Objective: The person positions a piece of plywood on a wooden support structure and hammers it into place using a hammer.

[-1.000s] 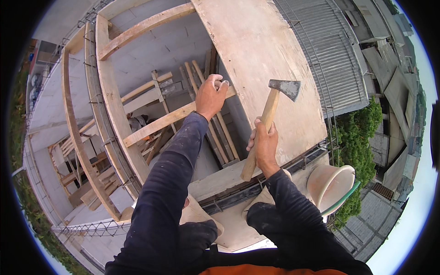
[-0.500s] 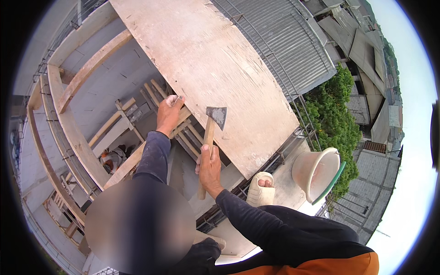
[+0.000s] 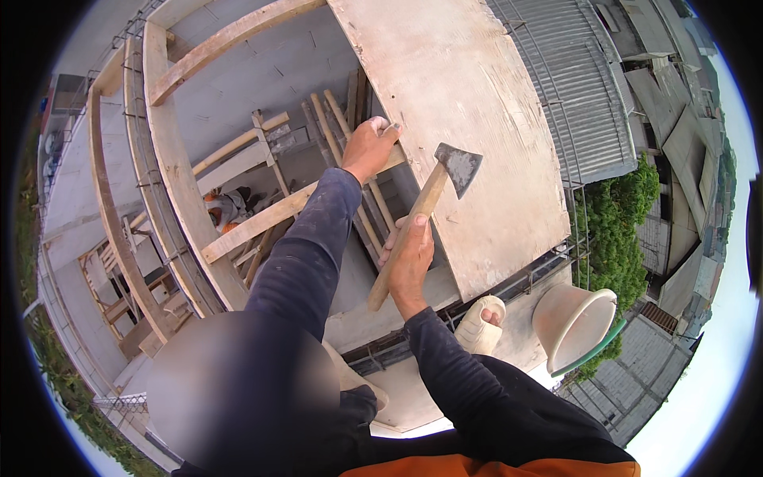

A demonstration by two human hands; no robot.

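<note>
In my right hand is the wooden handle of a hatchet, gripped about its middle. The dark steel head hangs over a pale plywood sheet, clear of my left hand. My left hand is at the sheet's left edge, above a timber beam. Its fingertips are pinched together; whatever lies between them is too small to make out. The sheet lies on the timber frame, its surface scuffed and whitish.
Left of the sheet, open framing drops to a lower level, where a person is partly visible. A pale bucket with a green rim piece stands right of my sandalled foot. Steel rebar runs along the sheet's far side, beside corrugated roofing.
The view has swung, so the scene sits farther right and my left forearm shows more. The hatchet handle leans more to the right. My left hand keeps its pinch at the sheet's edge.
</note>
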